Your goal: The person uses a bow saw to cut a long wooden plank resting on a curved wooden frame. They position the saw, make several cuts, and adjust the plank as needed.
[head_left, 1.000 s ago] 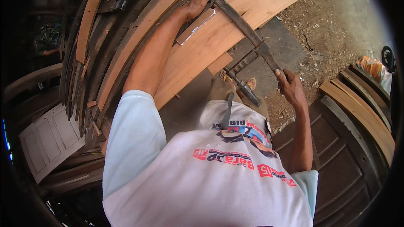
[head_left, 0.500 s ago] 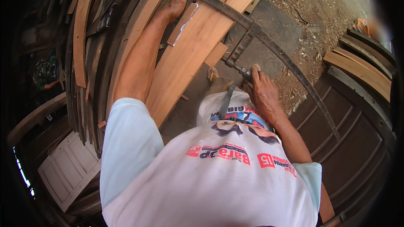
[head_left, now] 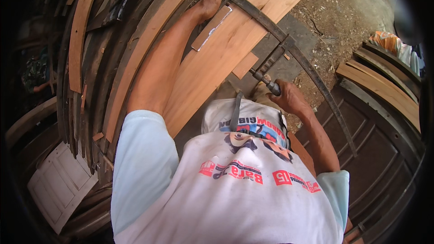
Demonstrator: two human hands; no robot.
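A long bar clamp (head_left: 262,16) of dark metal lies across a wide, pale wooden board (head_left: 217,61). My left hand (head_left: 211,6) is closed round the clamp's fixed end, beyond the board's far left edge, thumb up. With fingers wrapped about it, my right hand (head_left: 291,96) grips the handle of the clamp's screw (head_left: 266,79) on the near right side. A short wooden strip (head_left: 211,28) with a line of white glue along its edge rests at the board's left edge, near my left hand. Between the screw tip and the board's right edge sits a small wooden block (head_left: 245,65).
Long dark timbers (head_left: 120,40) are stacked at the left, with paler planks (head_left: 83,36) among them. A white panelled door (head_left: 61,183) leans lower left. At right are a brown panelled door (head_left: 370,140) and stacked beams (head_left: 384,86). Wood shavings (head_left: 332,27) cover the ground.
The view has shifted, moving board and clamp up and right in the picture. My right hand's fingers, stretched along the screw handle before, are now curled round it. My left hand keeps its hold.
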